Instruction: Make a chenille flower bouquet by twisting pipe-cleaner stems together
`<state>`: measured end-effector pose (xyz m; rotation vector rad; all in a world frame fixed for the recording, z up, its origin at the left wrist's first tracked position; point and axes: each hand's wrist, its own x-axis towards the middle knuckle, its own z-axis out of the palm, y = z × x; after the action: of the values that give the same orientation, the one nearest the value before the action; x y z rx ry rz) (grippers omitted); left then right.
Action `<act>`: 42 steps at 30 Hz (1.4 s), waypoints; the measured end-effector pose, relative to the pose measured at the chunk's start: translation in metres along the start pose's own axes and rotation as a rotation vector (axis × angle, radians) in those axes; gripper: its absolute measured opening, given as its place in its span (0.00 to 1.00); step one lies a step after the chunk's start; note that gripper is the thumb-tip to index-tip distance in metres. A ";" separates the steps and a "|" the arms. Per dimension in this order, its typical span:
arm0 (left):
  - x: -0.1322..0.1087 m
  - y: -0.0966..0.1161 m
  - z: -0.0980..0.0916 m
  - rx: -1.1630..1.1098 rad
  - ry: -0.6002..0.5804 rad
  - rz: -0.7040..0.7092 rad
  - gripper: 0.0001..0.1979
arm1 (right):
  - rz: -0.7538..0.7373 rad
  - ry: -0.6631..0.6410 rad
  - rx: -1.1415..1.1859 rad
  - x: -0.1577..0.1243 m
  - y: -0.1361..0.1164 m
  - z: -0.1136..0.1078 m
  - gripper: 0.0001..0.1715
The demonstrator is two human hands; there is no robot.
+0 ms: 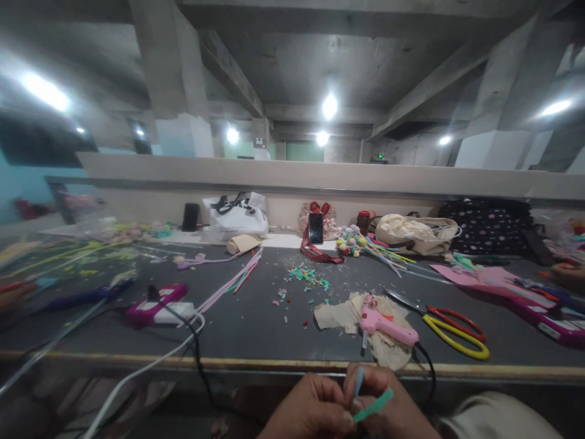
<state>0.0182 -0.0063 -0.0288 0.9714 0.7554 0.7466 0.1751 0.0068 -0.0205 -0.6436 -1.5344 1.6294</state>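
My left hand [311, 407] and my right hand [390, 403] meet in front of the table's near edge, fingers closed in pinches. Between them is a short green pipe cleaner [375, 405], its lower end at my left fingertips. A light blue pipe cleaner [359, 382] stands up from the fingers of my right hand. Where the two pieces meet is hidden by my fingers. Just beyond my hands a pink hot glue gun [388, 326] lies on a crumpled beige cloth [336, 314]. Right of it are large scissors [450, 329] with one red and one yellow handle, blades apart.
Small green clippings [308, 277] litter the table's middle. Pipe cleaners [233, 280] lie left of them, bundled flowers [350, 241] behind. A magenta-and-white box [162, 305] with cables [198, 353] sits at left. A phone [315, 228] leans at the back. Other people's hands [569, 274] show at both sides.
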 end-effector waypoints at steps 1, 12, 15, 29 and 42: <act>0.000 0.001 0.002 -0.005 0.008 0.005 0.09 | -0.009 0.028 -0.014 0.000 -0.002 0.001 0.12; 0.009 0.004 0.008 -0.039 0.240 0.197 0.16 | -0.010 0.167 -0.050 0.001 -0.005 0.007 0.19; 0.006 0.007 0.010 0.016 0.248 0.196 0.16 | -0.044 0.196 -0.111 0.001 -0.009 0.010 0.12; 0.007 0.015 0.012 -0.020 0.084 0.040 0.14 | -0.185 0.223 -0.385 -0.004 -0.018 0.001 0.12; -0.002 0.022 0.025 -0.095 0.067 0.143 0.13 | -0.122 0.193 -0.330 -0.010 -0.025 -0.001 0.11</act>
<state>0.0332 -0.0100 0.0009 0.9242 0.7074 0.9355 0.1867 -0.0018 0.0025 -0.8395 -1.6770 1.1963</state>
